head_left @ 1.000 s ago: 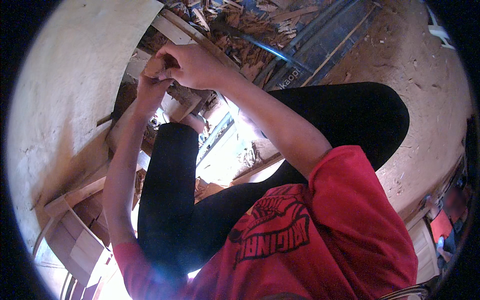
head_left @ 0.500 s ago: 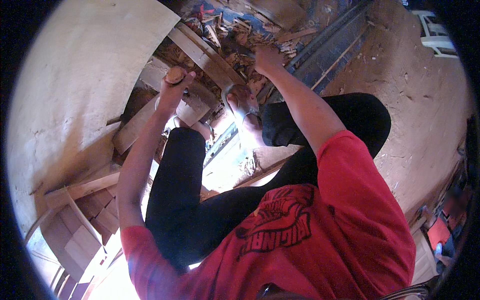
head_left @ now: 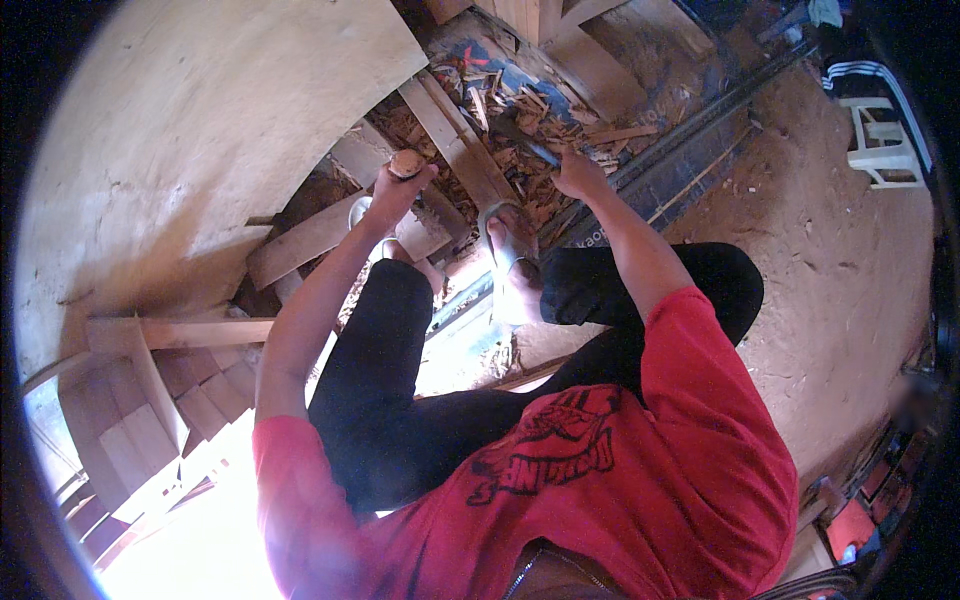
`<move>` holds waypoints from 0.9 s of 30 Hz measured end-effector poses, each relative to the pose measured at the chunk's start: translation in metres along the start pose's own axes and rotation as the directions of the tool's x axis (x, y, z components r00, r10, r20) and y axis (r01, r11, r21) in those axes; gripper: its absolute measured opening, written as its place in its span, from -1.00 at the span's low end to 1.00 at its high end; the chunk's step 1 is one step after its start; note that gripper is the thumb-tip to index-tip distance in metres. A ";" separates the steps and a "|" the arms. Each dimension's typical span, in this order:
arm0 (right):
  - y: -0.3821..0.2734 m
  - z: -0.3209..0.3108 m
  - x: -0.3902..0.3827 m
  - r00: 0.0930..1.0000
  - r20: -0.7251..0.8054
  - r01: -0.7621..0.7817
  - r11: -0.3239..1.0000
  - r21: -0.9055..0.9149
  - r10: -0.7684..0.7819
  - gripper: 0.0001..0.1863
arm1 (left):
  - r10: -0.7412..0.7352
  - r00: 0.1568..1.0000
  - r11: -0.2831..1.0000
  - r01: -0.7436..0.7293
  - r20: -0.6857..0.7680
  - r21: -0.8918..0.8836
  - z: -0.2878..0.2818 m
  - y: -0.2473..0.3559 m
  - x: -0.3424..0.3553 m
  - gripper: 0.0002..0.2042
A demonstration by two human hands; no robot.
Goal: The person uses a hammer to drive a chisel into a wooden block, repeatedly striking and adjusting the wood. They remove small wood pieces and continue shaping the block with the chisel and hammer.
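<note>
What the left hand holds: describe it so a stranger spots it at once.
Find the big pale panel at upper left. Off its lower right edge, the left hand grips a tan piece. Its round end sets it apart from the straight boards nearby.

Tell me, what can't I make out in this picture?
All in the head view:
Brown round-topped piece: lower part hidden by the left grip.
Slim tool: near end covered by the right grip; far end too dark among the wood chips.
Red item, lower right: too small and dim to identify.
Lower left: washed out by glare.
</note>
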State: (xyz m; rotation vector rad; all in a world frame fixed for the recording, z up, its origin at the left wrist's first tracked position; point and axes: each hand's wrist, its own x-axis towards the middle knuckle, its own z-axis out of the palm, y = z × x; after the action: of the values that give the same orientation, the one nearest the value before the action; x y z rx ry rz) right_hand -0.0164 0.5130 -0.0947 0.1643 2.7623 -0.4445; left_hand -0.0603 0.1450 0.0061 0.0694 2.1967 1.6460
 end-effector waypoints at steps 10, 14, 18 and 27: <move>-0.020 -0.154 -0.020 0.918 0.132 0.341 0.914 0.220 -0.375 -0.43 | 0.010 0.997 1.000 -0.008 0.077 -0.028 -0.002 0.000 0.005 -0.87; -0.046 -0.183 -0.074 0.876 -0.011 0.448 0.806 0.387 -0.482 -0.60 | 0.233 0.971 0.973 -0.232 0.050 -0.019 -0.001 -0.003 0.003 -0.81; -0.081 -0.191 -0.120 0.895 -0.060 0.433 0.827 0.358 -0.443 -0.64 | 0.047 0.997 0.999 -0.045 0.057 -0.030 -0.006 -0.005 0.003 -0.81; -0.117 -0.195 -0.136 0.830 -0.130 0.553 0.765 0.330 -0.543 -0.66 | 0.095 0.995 0.994 -0.095 -0.005 -0.051 -0.013 -0.010 -0.003 -0.80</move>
State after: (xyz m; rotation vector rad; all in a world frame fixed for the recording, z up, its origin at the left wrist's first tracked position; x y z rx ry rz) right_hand 0.0313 0.4571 0.1596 -0.5847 2.6875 -1.1008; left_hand -0.0596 0.1295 0.0003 0.1599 2.1826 1.7538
